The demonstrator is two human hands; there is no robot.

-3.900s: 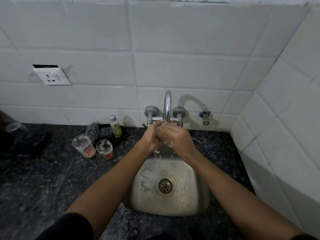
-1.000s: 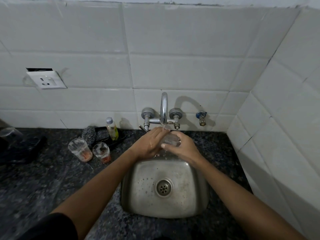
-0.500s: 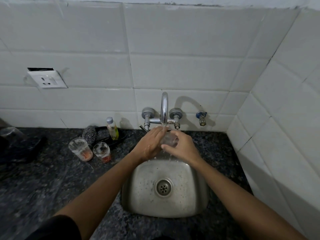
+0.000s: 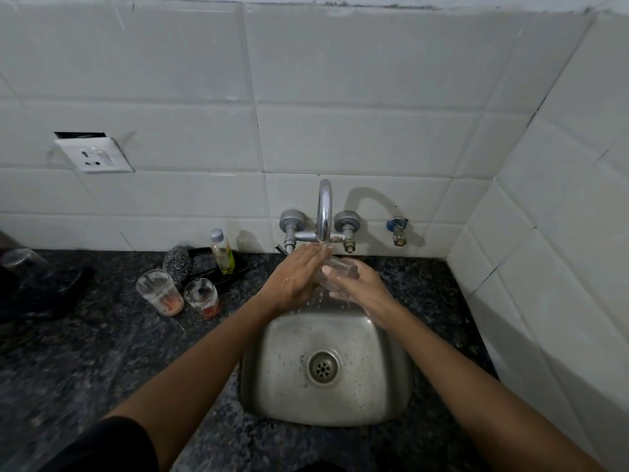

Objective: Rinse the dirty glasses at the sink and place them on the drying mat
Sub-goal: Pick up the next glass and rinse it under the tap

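Note:
A clear glass (image 4: 335, 267) lies on its side under the running tap (image 4: 324, 212), above the back of the steel sink (image 4: 325, 369). My right hand (image 4: 357, 287) grips it from the right. My left hand (image 4: 296, 277) presses against it from the left with its fingers over the rim. Water drips from both hands into the sink. Two dirty glasses with orange residue stand on the dark counter to the left: a larger one (image 4: 160, 292) and a smaller one (image 4: 201, 298). On a dark mat (image 4: 51, 294) at the far left stands an upturned clear glass (image 4: 23, 265).
A small bottle of yellow-green liquid (image 4: 222, 252) and a steel scrubber (image 4: 177, 265) sit on a dark dish behind the dirty glasses. A wall socket (image 4: 93, 155) hangs on the tiles at the left. A tiled side wall (image 4: 544, 267) closes off the counter on the right.
The glass has stayed under the tap between both hands. My left hand's fingers have shifted over it and the glass has turned a little. The camera has drifted slightly.

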